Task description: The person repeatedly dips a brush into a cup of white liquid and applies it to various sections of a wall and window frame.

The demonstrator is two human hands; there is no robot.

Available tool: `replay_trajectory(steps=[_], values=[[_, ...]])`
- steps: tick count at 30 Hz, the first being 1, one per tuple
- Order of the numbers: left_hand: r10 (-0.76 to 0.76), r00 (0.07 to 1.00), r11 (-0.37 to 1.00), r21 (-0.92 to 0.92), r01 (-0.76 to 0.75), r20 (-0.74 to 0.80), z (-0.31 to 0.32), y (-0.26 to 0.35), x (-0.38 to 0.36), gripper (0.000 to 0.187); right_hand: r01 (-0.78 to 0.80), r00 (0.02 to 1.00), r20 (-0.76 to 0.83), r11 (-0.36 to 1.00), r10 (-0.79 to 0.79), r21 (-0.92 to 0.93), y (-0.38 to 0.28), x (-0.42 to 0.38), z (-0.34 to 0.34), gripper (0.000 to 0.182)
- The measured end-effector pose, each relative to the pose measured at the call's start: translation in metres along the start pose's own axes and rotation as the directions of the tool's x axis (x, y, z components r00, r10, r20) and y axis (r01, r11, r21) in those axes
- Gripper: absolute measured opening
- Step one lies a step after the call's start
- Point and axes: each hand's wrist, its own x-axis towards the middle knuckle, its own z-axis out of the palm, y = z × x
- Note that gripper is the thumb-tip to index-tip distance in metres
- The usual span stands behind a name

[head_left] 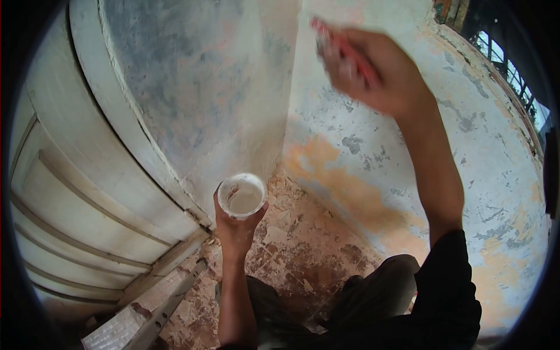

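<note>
**Holding a red-handled tool at the wall, cup below**

Raising a red-handled tool (pixel 341 49) high against the wall corner, the right hand (pixel 373 73) has its grip closed around the handle. The tool is blurred, so its working end cannot be made out. What shows of it is a narrow red length lying across the fingers, its long axis slanting from lower right to upper left, with the upper-left end sticking out past the grip toward the corner where the two wall faces meet. The rest of the handle is hidden inside the hand.

Well below and to the left, the left hand (pixel 236 224) grips a small white cup (pixel 242 195) from underneath, fingers wrapped up its sides. The cup stands upright, mouth facing up, with pale, whitish contents inside and smears on its rim.

Behind both hands stands the patchy plastered wall (pixel 198 87), grey and white on the left face, with orange and bare spots on the right. A white panelled door (pixel 76 204) fills the left side. The floor (pixel 303 245) beneath is flecked with white and brown.
</note>
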Motion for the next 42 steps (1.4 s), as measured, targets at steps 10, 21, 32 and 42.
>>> replay_trajectory(steps=[10, 21, 32, 42], values=[[0.101, 0.987, 0.973, 0.193, -0.124, 0.126, 0.005, 0.007, -0.008, 0.073, 0.008, 0.972, -0.013, -0.085, 0.235, -0.996, 0.080, -0.079, -0.028, 0.026], [0.243, 0.951, 0.928, 0.238, -0.285, 0.190, 0.030, 0.023, -0.020, 0.074, 0.436, 0.875, 0.215, -0.514, 0.434, -0.738, 0.086, -0.050, 0.032, 0.016], [0.219, 0.965, 0.966, 0.107, -0.235, 0.145, 0.021, 0.013, -0.015, 0.080, -0.464, 0.734, -0.238, 0.213, 0.636, -0.860, 0.053, -0.039, -0.012, 0.036], [0.402, 0.896, 0.827, 0.345, -0.444, 0.190, 0.022, 0.025, -0.015, 0.079, -0.556, 0.742, -0.103, 0.522, 0.663, -0.646, 0.073, -0.063, -0.057, 0.038]])
